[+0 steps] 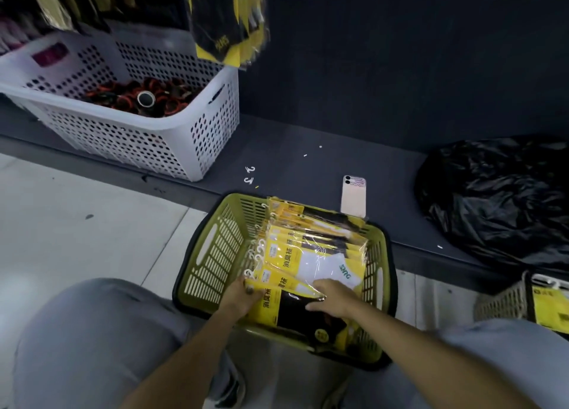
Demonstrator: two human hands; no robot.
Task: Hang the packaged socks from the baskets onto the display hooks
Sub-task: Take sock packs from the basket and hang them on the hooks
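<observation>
- Here, a green basket [215, 254] sits on the pale floor between the person's knees, against the edge of a dark low shelf [308, 150].
- The sock packs [311, 254] lie in that basket in an overlapping row, yellow header cards and white hooks pointing left, and fill most of its length.
- The nearest one, a black-sock pack [292, 311], lies on top at the near end of the row.
- The left hand [243, 297] grips the left edge of the black-sock pack at the yellow header, its fingers curled round that edge and close together.
- The right hand [334, 296] rests flat on the packs: its fingers lie straight and pressed together across the clear film of a white-sock pack [320, 265], and the thumb lies on the black-sock pack just below.
- More yellow-and-black packs [228, 17] hang at the top of the view, above the shelf; the hooks that carry them are out of frame.
- A white perforated basket [123, 137] stands on the shelf at left and holds dark and red rings and a roll of tape [145, 98].
- A phone [353, 196] lies face down on the shelf just behind the green basket.
- Two loose white hooks [250, 174] lie on the shelf to the left of the phone.
- A crumpled black plastic bag [492, 199] sits on the shelf at right.
- A pale basket [505, 301] with another yellow pack shows at the right edge.
</observation>
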